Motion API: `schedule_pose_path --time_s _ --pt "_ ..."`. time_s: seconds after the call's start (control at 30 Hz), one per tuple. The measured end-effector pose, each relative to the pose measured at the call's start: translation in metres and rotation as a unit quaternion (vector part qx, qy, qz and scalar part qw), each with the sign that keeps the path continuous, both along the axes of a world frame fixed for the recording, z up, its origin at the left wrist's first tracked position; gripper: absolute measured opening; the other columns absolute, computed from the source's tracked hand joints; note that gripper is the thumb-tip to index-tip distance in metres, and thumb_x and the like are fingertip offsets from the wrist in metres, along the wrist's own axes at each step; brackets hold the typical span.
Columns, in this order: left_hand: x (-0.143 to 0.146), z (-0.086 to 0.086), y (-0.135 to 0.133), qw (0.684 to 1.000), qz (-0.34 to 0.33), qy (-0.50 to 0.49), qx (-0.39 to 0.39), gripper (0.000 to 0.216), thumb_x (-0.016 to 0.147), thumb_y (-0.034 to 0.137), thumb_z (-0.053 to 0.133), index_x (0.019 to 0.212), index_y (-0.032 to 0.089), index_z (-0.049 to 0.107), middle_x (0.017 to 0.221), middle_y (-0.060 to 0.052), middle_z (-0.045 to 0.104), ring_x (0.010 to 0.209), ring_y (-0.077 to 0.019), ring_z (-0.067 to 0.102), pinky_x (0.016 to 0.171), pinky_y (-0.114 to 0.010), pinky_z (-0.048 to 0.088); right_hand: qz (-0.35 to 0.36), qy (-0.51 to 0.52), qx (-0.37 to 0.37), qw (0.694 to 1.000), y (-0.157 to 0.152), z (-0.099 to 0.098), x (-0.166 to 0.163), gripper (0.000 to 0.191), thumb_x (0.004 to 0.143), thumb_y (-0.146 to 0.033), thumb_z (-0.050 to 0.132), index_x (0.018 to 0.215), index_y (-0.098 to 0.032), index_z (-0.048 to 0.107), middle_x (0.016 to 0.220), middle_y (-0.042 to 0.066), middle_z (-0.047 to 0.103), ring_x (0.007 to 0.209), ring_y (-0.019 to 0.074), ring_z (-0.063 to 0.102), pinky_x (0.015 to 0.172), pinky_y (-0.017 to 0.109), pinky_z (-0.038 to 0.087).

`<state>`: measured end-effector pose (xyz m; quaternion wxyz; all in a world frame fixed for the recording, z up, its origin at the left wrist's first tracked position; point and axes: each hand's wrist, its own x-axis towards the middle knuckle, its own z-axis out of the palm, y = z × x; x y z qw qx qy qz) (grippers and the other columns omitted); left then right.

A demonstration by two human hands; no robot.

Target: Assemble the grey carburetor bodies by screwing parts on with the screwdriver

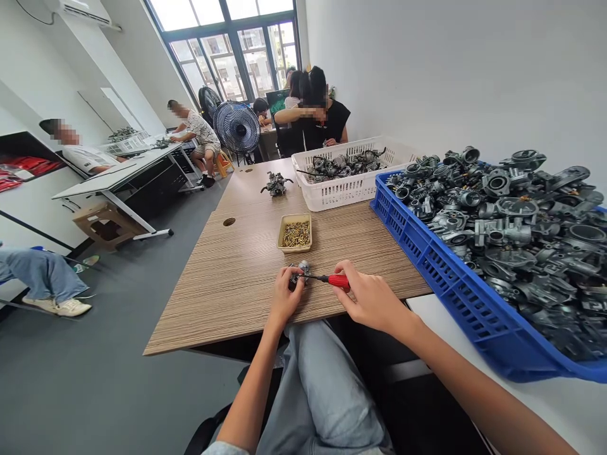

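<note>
My left hand point(285, 296) is closed around a small grey metal carburetor point(303, 268) near the table's front edge, its fingers covering part of it. In my right hand point(367, 294) is a screwdriver point(339, 282) with a red and black handle. The screwdriver lies nearly level, and its shaft points left to the carburetor; whether the tip sits in a screw is too small to tell. Just beyond the carburetor stands a small cream tray point(281, 243) filled with small brass parts point(296, 234).
To the right, a blue crate point(427, 265) is heaped with carburetors point(502, 234). Behind it, a white basket point(332, 194) holds more. Another carburetor point(275, 184) rests on the wooden table point(213, 284) at the far end. A person point(327, 120) sits across; others sit at left.
</note>
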<state>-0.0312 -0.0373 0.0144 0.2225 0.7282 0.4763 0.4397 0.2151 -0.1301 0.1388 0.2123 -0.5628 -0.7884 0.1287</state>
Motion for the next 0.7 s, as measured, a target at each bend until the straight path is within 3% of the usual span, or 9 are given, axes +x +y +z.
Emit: schedule_pose_path --time_s 0.13,0.37,0.57,0.7 --pt "0.0005 0.0002 -0.0001 1.000 0.003 0.002 0.000 0.013 0.104 0.029 0.060 0.111 0.024 0.070 0.113 -0.008 0.067 0.098 -0.0208 0.066 0.081 -0.033 0.055 -0.008 -0.023 -0.007 1.000 -0.0003 0.0007 -0.0012 0.015 0.112 -0.033 0.050 0.122 -0.023 0.047 0.100 0.003 0.080 0.086 0.0255 0.078 0.070 0.031 0.036" --pt "0.0000 0.0000 0.0009 1.000 0.003 0.001 0.000 0.012 0.104 0.028 0.061 0.110 0.023 0.071 0.114 -0.007 0.068 0.105 -0.0227 0.066 0.089 -0.036 0.053 -0.062 -0.085 -0.006 0.994 0.0020 -0.0021 -0.0058 0.024 0.116 -0.045 0.046 0.119 -0.021 0.049 0.090 0.005 0.079 0.082 0.0267 0.079 0.062 0.031 0.028" --pt "-0.0004 0.0001 0.0010 1.000 0.004 0.004 -0.004 0.013 0.104 0.029 0.061 0.110 0.023 0.071 0.113 -0.008 0.068 0.103 -0.0228 0.066 0.085 -0.035 0.053 -0.001 -0.006 0.002 1.000 0.0005 -0.0014 -0.0016 0.020 0.112 -0.035 0.052 0.127 -0.023 0.047 0.103 0.003 0.081 0.088 0.0240 0.079 0.070 0.030 0.038" --pt "0.0000 0.0010 0.0005 1.000 0.003 0.004 -0.004 0.013 0.104 0.029 0.061 0.110 0.024 0.071 0.114 -0.008 0.068 0.104 -0.0228 0.066 0.085 -0.035 0.053 0.006 -0.013 0.001 1.000 -0.0002 -0.0003 -0.0008 0.014 0.112 -0.031 0.050 0.124 -0.023 0.048 0.104 0.004 0.080 0.087 0.0235 0.078 0.069 0.030 0.037"
